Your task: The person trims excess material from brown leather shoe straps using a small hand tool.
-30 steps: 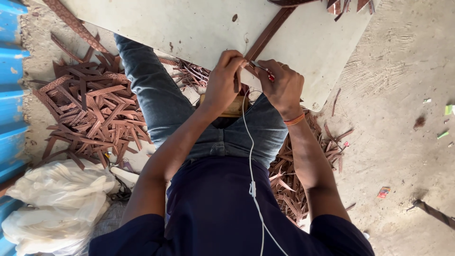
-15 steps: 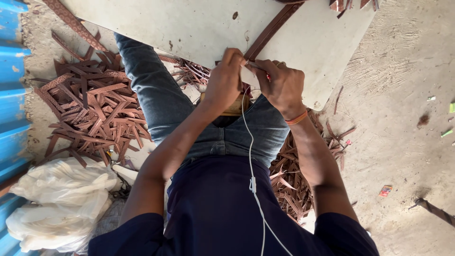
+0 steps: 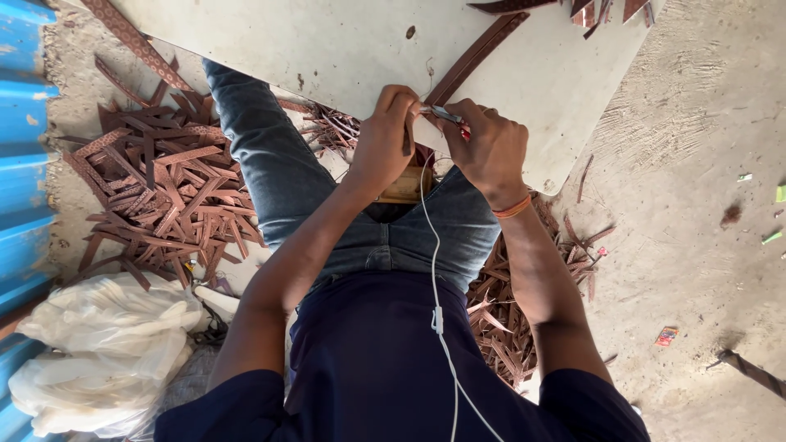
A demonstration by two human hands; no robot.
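Little is changed since the earlier frame: both hands are kept at the board's edge. At twelve o'clock a pale board (image 3: 344, 41) is seen, with a long brown strip (image 3: 479, 53) laid on it. The strip's near end is pinched by the closed left hand (image 3: 385, 139); a small metal tool (image 3: 442, 113) is gripped by the closed right hand (image 3: 491, 151). At nine o'clock brown offcuts (image 3: 164, 188) are heaped; at eight, white bags (image 3: 98, 352).

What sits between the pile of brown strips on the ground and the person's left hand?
In the head view, the person's jeans-clad leg crosses between the pile of brown strips and the left hand, which grips a long brown strip on the white board.
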